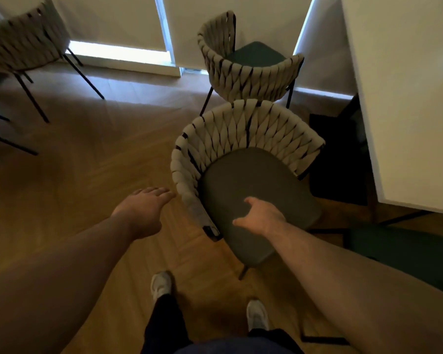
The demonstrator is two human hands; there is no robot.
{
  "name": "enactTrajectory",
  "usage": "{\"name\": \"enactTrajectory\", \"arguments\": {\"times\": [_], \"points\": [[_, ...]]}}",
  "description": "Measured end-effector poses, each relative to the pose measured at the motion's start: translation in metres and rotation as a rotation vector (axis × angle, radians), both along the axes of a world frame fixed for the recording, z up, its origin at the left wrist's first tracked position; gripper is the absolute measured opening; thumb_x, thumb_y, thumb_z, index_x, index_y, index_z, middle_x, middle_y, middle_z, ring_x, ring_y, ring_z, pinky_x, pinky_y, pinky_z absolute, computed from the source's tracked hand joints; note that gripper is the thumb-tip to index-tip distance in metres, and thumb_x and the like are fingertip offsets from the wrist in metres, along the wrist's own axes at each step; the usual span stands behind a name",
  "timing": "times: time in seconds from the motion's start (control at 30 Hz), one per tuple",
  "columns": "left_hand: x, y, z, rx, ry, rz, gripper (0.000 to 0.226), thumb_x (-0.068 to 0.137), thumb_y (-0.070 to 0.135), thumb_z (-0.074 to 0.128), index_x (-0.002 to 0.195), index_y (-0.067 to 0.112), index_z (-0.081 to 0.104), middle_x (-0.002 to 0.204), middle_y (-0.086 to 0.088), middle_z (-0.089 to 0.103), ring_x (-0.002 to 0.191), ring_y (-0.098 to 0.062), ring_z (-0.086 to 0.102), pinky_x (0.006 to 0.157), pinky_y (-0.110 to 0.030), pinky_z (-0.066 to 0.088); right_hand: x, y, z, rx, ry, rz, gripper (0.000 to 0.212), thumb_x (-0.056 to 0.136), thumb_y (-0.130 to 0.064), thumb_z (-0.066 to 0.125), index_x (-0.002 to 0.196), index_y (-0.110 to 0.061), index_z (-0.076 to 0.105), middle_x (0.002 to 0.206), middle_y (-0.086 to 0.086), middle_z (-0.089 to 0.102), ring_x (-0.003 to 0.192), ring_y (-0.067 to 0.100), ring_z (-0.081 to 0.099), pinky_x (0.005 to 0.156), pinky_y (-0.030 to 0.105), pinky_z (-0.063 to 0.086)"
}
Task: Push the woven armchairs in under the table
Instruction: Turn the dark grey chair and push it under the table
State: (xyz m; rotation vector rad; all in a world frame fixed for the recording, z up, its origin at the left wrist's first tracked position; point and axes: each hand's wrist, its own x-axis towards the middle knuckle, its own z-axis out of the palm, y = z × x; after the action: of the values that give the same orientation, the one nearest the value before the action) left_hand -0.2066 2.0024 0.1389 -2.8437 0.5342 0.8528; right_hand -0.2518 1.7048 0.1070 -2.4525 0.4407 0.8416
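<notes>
Currently, 2 woven armchairs, near point(243, 159) and far point(248, 65), show beige webbing, dark seats, beside the white tabletop point(407, 98). Left hand point(145, 210) and right hand point(262, 217) fingers spread, empty.

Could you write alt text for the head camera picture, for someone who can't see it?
Seen from above, a person's open hands, left and right, reach toward a woven armchair standing beside a white table. Another armchair stands behind it, a third far left.

Wood herringbone floor point(87, 154), pale roller blinds point(108, 19) pulled almost all the way down with daylight leaking underneath, and white sneakers point(161, 284) down below.
</notes>
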Motion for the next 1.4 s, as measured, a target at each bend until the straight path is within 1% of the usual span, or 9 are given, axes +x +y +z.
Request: {"name": "enactTrajectory", "arguments": {"times": [0.23,0.37,0.53,0.8,0.93,1.03,1.1,1.3,1.4], "points": [[0.132,0.040,0.001,0.060,0.027,-0.309,0.094,0.091,0.017,0.061,0.166,0.032,0.007,0.174,0.001,0.015,0.159,-0.021,0.012,0.127,-0.041,0.016,0.064,0.077,-0.009,0.075,0.036,-0.240,0.094,0.085,-0.057,0.077,0.163,-0.030,0.032,0.161,0.006,0.045,0.142,0.030,0.046,0.109,0.043,0.047],[0.200,0.030,0.007,0.078,0.023,-0.438,0.095,0.092,0.014,0.060,0.166,0.033,0.004,0.174,0.002,0.010,0.160,-0.020,0.008,0.127,-0.040,0.012,0.087,0.100,-0.020,0.167,0.071,-0.338,0.096,0.086,-0.054,0.077,0.164,-0.028,0.029,0.163,0.007,0.042,0.144,0.030,0.044,0.109,0.038,0.045],[0.274,-0.006,0.000,0.074,-0.008,-0.567,0.091,0.092,0.009,0.056,0.167,0.032,0.008,0.175,0.002,0.010,0.159,-0.020,0.009,0.127,-0.039,0.010,0.127,0.089,-0.038,0.201,0.106,-0.431,0.098,0.086,-0.056,0.076,0.165,-0.028,0.026,0.163,0.008,0.041,0.144,0.030,0.043,0.108,0.037,0.045],[0.365,-0.059,-0.034,0.076,0.037,-0.802,0.084,0.097,0.020,0.055,0.166,0.033,0.008,0.175,0.000,0.005,0.160,-0.022,0.004,0.127,-0.041,0.005,0.180,0.052,-0.064,0.178,0.183,-0.591,0.101,0.082,-0.061,0.078,0.164,-0.030,0.028,0.162,0.007,0.041,0.145,0.031,0.043,0.113,0.044,0.045],[0.412,-0.102,-0.051,0.085,0.049,-1.001,0.082,0.099,0.027,0.054,0.166,0.029,0.008,0.175,-0.002,-0.006,0.160,-0.026,-0.002,0.128,-0.042,0.004,0.198,0.055,-0.074,0.190,0.207,-0.710,0.099,0.083,-0.061,0.078,0.163,-0.029,0.028,0.160,0.006,0.043,0.144,0.030,0.044,0.112,0.042,0.046],[0.450,-0.140,-0.063,0.043,-0.021,-1.171,0.084,0.097,0.014,0.052,0.166,0.029,0.006,0.173,-0.004,-0.016,0.159,-0.029,-0.014,0.129,-0.045,0.003,0.213,0.064,-0.078,0.201,0.218,-0.856,0.102,0.083,-0.061,0.079,0.164,-0.026,0.028,0.159,0.006,0.045,0.144,0.029,0.045,0.113,0.038,0.043],[0.473,-0.164,-0.066,0.026,-0.050,-1.307,0.086,0.096,0.011,0.054,0.166,0.029,0.007,0.173,-0.006,-0.017,0.158,-0.031,-0.016,0.129,-0.047,0.002,0.225,0.074,-0.079,0.221,0.211,-0.963,0.103,0.083,-0.061,0.079,0.164,-0.022,0.028,0.158,0.006,0.047,0.143,0.029,0.046,0.113,0.036,0.042],[0.534,-0.220,-0.075,0.100,-0.050,-1.593,0.073,0.106,0.034,0.048,0.166,0.029,0.007,0.174,-0.006,-0.013,0.159,-0.032,-0.013,0.129,-0.051,0.005,0.288,0.110,-0.082,0.337,0.198,-1.174,0.107,0.080,-0.065,0.079,0.164,-0.025,0.026,0.160,0.006,0.044,0.141,0.030,0.047,0.108,0.039,0.047],[0.542,-0.239,-0.075,0.181,-0.070,-1.676,0.073,0.105,0.026,0.047,0.166,0.029,0.007,0.174,-0.005,-0.012,0.159,-0.031,-0.012,0.129,-0.052,0.005,0.313,0.127,-0.087,0.390,0.145,-1.234,0.106,0.079,-0.064,0.078,0.165,-0.028,0.027,0.159,0.004,0.045,0.139,0.029,0.049,0.107,0.041,0.050]]}}
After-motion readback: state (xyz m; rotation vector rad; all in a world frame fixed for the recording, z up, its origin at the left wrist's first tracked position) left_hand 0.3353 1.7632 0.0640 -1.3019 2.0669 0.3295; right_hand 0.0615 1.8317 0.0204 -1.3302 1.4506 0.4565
